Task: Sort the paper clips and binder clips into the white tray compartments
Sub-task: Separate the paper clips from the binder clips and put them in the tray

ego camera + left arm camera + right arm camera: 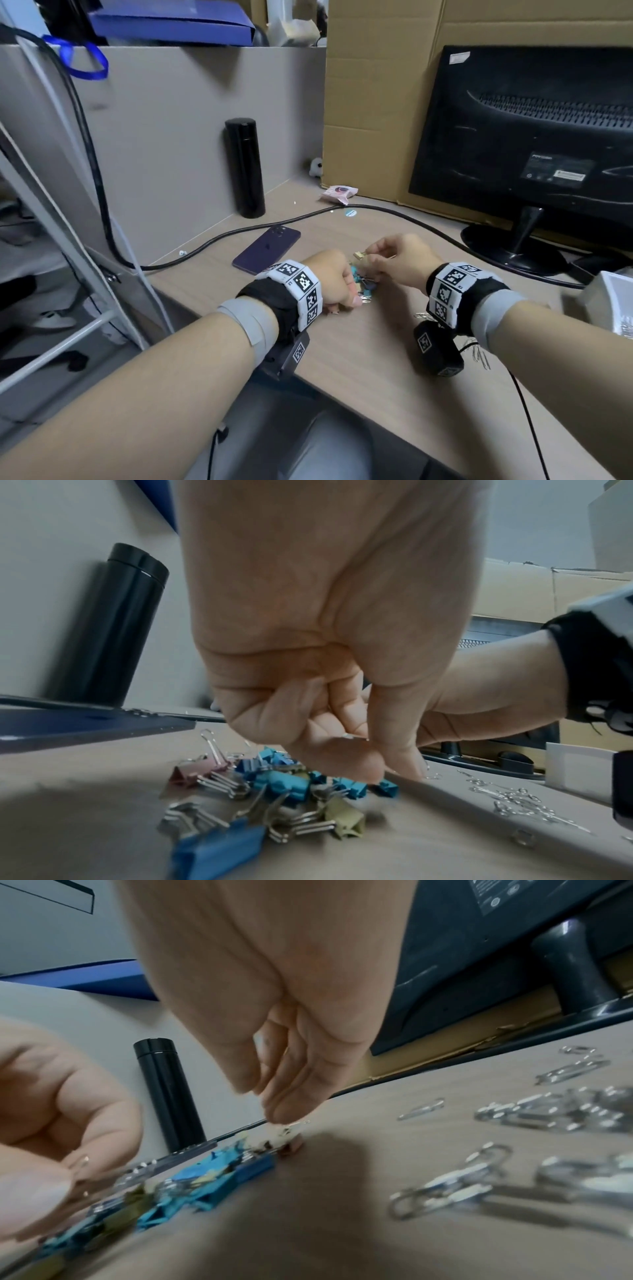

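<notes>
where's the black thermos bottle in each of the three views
Head: black thermos bottle stands upright left of centre, against the grey partition, beyond the purple phone.
Left wrist: at the left edge, leaning in the picture, left of the left hand.
Right wrist: lower left of centre, between the two hands.
Shared landmark: the pile of binder clips in front of it.
</notes>
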Available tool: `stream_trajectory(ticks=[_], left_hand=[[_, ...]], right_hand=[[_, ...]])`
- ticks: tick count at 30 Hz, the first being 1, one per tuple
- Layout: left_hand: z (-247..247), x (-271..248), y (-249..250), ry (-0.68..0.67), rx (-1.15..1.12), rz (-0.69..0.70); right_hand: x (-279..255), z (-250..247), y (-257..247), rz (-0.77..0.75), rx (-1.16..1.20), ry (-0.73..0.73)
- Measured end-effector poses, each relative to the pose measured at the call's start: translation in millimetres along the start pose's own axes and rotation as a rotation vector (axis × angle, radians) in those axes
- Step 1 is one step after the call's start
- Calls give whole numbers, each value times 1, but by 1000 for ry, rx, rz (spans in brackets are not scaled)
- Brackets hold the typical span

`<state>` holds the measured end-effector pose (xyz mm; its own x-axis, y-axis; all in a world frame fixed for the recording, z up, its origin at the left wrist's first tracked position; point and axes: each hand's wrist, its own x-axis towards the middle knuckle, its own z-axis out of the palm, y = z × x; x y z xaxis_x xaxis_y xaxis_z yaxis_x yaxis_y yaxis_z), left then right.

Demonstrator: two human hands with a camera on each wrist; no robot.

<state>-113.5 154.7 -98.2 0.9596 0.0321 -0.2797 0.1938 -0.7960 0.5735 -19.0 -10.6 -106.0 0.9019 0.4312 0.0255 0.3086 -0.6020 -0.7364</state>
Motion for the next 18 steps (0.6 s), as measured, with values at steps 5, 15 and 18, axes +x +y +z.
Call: stream_trajectory(ticks=[5,15,18], left_hand=[[16,15,23,25,12,27],[36,18,52,-71,63,-25],[40,14,61,-57,139,7]], right_hand=[[7,-43,43,140,-458,80],[-30,-47,71,239,-709,-469],[-48,-48,62,214,-697,-519]])
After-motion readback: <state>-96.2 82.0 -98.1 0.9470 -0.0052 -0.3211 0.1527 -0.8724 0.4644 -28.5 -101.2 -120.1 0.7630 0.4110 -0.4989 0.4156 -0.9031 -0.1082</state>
